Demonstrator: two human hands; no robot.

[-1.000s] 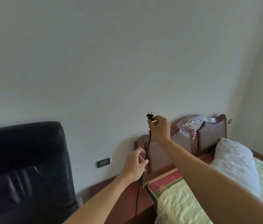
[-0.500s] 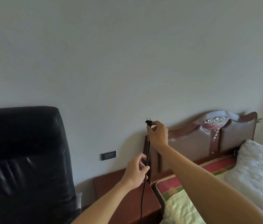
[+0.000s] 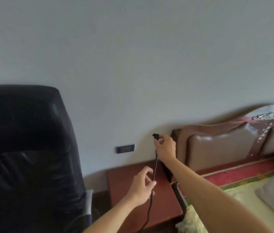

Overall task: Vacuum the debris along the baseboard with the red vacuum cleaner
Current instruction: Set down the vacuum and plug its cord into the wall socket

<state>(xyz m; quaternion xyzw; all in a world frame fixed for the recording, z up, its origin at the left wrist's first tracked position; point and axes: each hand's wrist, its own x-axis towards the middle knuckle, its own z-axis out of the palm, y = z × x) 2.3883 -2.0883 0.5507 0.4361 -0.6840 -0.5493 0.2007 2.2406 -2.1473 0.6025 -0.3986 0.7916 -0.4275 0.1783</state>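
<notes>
Black leather chair [image 3: 25,148]: standing well to the left of both hands, its back rising against the pale wall [image 3: 132,56].
Wall outlet [image 3: 125,148]: sitting low on the wall, left of the right hand and at about its height, above and to the left of the left hand, apart from both.
Nightstand [image 3: 124,185]: lying under the left hand, its reddish-brown top showing around the hand and forearm.
Left hand [image 3: 142,188]: reaching forward below the right hand, fingers curling in and pinching the cord between thumb and fingers.
Power cord [image 3: 155,165]: black, stretching nearly straight between the two hands, then hanging down past the left hand and running off the bottom edge; what it is joined to cannot be told.
Plug [image 3: 155,136]: black, sticking up just above the right hand's fingertips, to the right of the outlet and not touching it.
Right hand [image 3: 166,148]: lifting higher than the left, thumb and fingers pinching the cord right under the plug.
Headboard [image 3: 225,142]: brown and padded, standing just to the right of the right hand against the wall.
Bed [image 3: 244,195]: lying to the right of the right forearm, pale bedding covering it.
</notes>
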